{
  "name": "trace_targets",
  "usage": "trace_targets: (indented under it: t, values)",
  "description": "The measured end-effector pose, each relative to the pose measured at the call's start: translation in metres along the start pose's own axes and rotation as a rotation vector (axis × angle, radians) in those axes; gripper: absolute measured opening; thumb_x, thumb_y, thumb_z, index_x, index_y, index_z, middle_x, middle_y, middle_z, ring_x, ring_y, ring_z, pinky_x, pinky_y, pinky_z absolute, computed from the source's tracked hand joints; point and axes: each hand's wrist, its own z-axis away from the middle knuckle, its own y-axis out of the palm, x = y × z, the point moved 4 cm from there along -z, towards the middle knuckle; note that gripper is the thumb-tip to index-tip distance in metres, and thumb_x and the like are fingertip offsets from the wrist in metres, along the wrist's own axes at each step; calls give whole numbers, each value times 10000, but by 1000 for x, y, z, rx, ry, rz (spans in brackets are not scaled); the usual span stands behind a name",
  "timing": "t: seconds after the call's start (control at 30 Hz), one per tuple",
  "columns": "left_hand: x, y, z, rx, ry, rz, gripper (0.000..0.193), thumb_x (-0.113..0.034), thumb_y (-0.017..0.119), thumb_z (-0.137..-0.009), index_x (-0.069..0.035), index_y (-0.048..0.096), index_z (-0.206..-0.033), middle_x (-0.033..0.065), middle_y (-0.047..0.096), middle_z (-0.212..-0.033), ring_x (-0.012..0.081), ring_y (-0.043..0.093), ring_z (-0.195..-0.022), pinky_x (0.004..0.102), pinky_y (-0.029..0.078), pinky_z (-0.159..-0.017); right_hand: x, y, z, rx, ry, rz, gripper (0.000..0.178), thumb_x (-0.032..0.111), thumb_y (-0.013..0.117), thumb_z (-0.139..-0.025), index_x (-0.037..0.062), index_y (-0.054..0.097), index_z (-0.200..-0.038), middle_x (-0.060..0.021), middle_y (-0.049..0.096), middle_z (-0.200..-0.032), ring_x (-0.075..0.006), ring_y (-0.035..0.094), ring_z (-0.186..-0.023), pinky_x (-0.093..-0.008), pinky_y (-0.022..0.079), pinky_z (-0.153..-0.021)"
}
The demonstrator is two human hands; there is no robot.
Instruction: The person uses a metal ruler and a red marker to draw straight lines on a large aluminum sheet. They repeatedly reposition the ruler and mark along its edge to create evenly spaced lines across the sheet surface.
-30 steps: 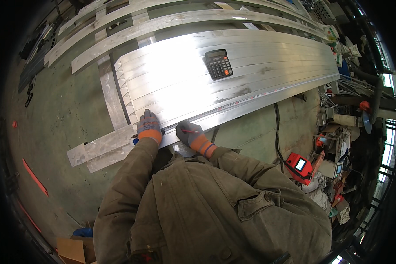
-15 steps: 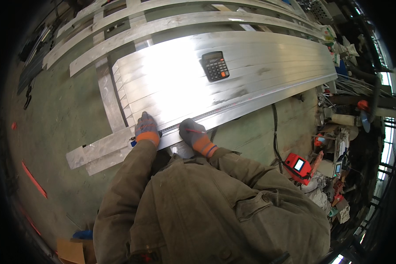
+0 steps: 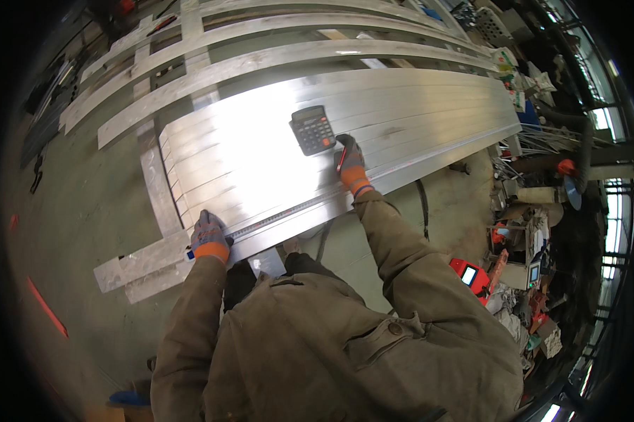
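Observation:
A bundle of long shiny aluminium profiles (image 3: 415, 112) lies side by side across the floor in front of me. My left hand (image 3: 208, 236), in a grey glove with an orange cuff, presses down on the near left end of the front profile, on the end of a long measuring tape or rule (image 3: 289, 212) that runs along its edge. My right hand (image 3: 349, 163), gloved the same, reaches out over the profiles and holds a thin red marker. It sits just right of a dark calculator (image 3: 311, 130) that lies on the profiles.
More aluminium bars (image 3: 275, 56) lie farther back and crosswise at the left. A red device with a screen (image 3: 470, 276) sits on the concrete floor (image 3: 71, 211) to my right, beside a cluttered heap of tools, boxes and cables (image 3: 535, 232). A black cable (image 3: 422, 204) hangs from the profiles.
My right hand left the near edge beside my left hand and moved up and right across the profiles to the calculator. My left hand stayed on the profile's end.

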Motion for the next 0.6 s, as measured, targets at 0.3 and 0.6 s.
trace_targets:
  t: [0.3, 0.6]
  values:
    - [21, 27, 87, -125, 213, 111, 692, -322, 788, -986, -3, 585, -1565, 243, 634, -1511, 436, 656, -1318, 501, 548, -1114, 38, -3, 33, -133, -105, -9, 319, 184, 662, -1066, 96, 707, -1370, -153, 780, -1143, -348, 751, -1078, -466, 604, -937]
    - [40, 58, 92, 162, 249, 87, 966, -377, 754, -1018, -28, 260, -1772, 212, 713, -1317, 403, 716, -1191, 505, 593, -962, 169, 33, 220, 385, -80, -620, 416, 49, 606, -1102, 72, 658, -1515, -159, 738, -1296, -277, 728, -1151, -407, 588, -985]
